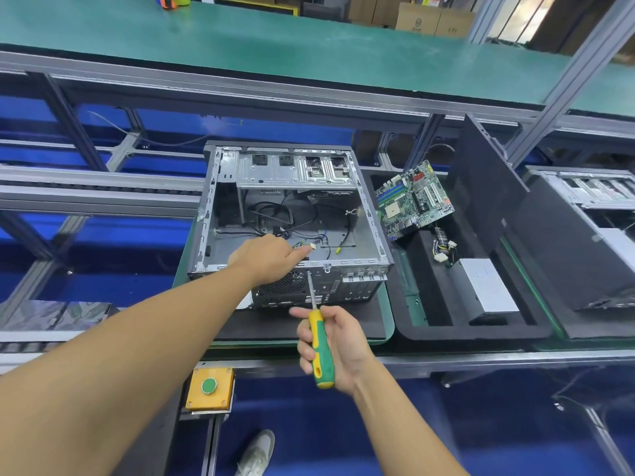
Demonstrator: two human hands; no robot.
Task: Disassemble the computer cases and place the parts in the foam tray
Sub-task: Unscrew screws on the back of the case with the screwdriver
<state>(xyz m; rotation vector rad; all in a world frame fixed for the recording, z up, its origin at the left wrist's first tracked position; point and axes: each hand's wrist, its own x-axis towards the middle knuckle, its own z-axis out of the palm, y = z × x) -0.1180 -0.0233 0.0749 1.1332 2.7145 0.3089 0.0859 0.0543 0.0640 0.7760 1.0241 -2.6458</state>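
An open grey computer case (369,235) lies on its side on a dark mat, with loose black cables inside. My left hand (264,257) reaches over the case's near rear edge, its fingers curled down inside at the fan grille; what they touch is hidden. My right hand (338,345) grips a yellow-green screwdriver (318,345), whose tip sits against the case's rear panel. To the right, the black foam tray (409,324) holds a green motherboard (414,201), a silver power supply (486,288) with its cable bundle, and a dark side panel (481,180) leaning upright.
A second opened case (584,214) lies at the far right. A yellow box with a green button (209,386) sits below the bench edge. Grey conveyor rails run left of the case. A green belt stretches across the back, with cardboard boxes beyond.
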